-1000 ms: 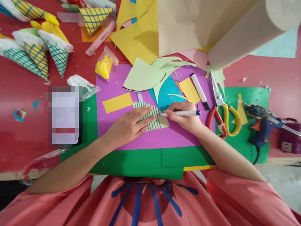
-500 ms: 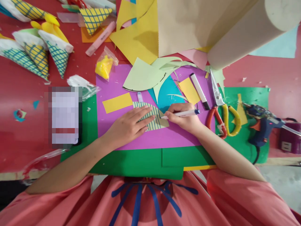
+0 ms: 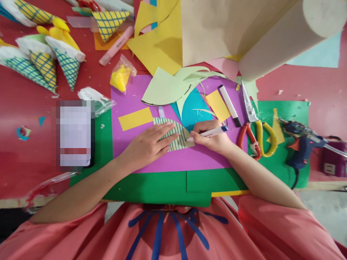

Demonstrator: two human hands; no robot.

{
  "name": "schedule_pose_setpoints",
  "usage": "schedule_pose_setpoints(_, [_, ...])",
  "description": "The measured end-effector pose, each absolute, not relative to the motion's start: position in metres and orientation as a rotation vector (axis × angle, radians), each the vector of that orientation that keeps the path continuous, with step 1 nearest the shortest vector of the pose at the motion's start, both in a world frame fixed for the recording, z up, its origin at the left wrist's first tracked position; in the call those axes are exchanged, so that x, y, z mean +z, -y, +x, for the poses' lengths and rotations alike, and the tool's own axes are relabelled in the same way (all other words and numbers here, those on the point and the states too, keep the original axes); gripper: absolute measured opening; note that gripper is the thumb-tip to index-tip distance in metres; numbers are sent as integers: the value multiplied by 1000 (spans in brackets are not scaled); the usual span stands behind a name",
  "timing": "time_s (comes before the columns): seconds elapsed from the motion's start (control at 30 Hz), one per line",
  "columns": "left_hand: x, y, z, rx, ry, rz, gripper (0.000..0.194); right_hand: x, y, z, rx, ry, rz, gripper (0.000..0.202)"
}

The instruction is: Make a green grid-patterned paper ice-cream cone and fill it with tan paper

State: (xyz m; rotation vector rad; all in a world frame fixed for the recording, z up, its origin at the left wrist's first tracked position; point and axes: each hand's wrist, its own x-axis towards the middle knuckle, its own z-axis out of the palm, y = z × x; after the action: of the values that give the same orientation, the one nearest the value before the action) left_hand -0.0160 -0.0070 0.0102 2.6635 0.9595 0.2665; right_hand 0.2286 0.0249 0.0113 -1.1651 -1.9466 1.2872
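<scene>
A pale green paper piece (image 3: 177,135) with dark parallel stripes lies on a purple sheet (image 3: 151,164). My left hand (image 3: 148,146) rests flat over its left part, fingers stretched out and holding nothing. In my right hand (image 3: 213,139) is a white marker pen (image 3: 213,133) with a blue end, its tip touching the striped paper near the right edge. A pen cap (image 3: 161,111) lies just above the paper. Close by are a yellow paper strip (image 3: 136,118), another yellow piece (image 3: 217,105) and a black-and-white marker (image 3: 230,105).
Scissors (image 3: 252,122) with red and yellow handles and a blue glue gun (image 3: 299,150) lie at the right. Checked paper cones (image 3: 66,61) sit at the upper left. A large paper roll (image 3: 279,39) stands at the back. A blurred-out phone-like object (image 3: 74,133) lies left.
The marker tip has shifted slightly down along the striped paper, and my right hand has moved a little with it. My left hand stays in place.
</scene>
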Motion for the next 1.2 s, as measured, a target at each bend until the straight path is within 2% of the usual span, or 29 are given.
schedule_pose_setpoints(0.67, [9, 7, -17, 275, -964, 2620, 45, 9, -24, 228, 1262, 2044, -1044, 52])
schedule_pose_setpoints(1.2, [10, 7, -16, 291, -973, 2610, 43, 11, -26, 230, 1291, 2054, -1002, 41])
